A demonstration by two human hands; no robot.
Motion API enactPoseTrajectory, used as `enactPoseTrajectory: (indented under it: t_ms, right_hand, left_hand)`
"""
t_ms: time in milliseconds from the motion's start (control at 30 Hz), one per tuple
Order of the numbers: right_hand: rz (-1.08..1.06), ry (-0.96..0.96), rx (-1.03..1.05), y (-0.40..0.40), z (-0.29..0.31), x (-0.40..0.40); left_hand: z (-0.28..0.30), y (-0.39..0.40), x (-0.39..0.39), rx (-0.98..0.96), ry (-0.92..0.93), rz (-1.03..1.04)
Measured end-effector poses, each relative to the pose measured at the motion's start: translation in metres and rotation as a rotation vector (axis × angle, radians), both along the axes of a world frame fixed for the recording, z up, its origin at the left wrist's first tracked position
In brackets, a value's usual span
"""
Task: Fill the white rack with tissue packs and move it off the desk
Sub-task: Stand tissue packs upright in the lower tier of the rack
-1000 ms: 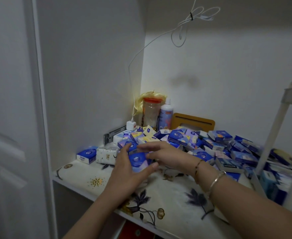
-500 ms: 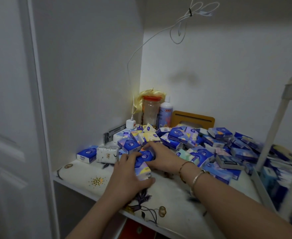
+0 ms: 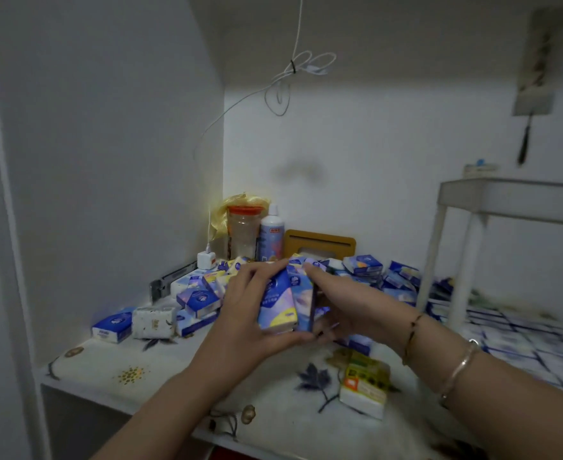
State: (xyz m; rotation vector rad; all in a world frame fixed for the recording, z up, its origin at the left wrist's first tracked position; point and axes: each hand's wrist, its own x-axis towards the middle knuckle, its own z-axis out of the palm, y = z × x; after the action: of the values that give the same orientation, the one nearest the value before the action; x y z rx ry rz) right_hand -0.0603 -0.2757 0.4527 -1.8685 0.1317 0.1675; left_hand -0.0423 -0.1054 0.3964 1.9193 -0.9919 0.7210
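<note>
Nearest the desk's [image 3: 160, 390] front edge lies one orange-and-green pack [image 3: 364, 385], alone on the flowered cover. Above the desk's middle, the left hand [image 3: 240, 330] and the right hand [image 3: 343, 312] together clamp a bundle of tissue packs [image 3: 285, 302], fingers curled around it from both sides; at least two packs stand upright in it, the exact number I cannot tell. Behind the bundle spreads a heap of blue packs [image 3: 363, 267], too many to count. The white rack [image 3: 492, 207] stands at the desk's right side, with blurred packs on its lower level. At the desk's back corner stand one jar [image 3: 243, 232] and one bottle [image 3: 271, 234].
</note>
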Motion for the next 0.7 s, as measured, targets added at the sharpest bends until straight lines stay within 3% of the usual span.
enactPoseTrajectory:
  t_ms: [300, 500, 700]
  right_hand:
    - [0.037, -0.18, 0.004, -0.067, 0.043, -0.103]
    - [0.103, -0.203, 0.083, -0.123, 0.056, -0.175]
    - [-0.071, -0.194, 0.032, -0.172, 0.046, -0.227]
  left_hand:
    - [0.061, -0.068, -0.056, 0.099, -0.297, -0.245]
    - [0.077, -0.125, -0.093, 0.087, -0.317, -0.496]
    - [0.071, -0.197, -0.12, 0.218, -0.328, -0.613]
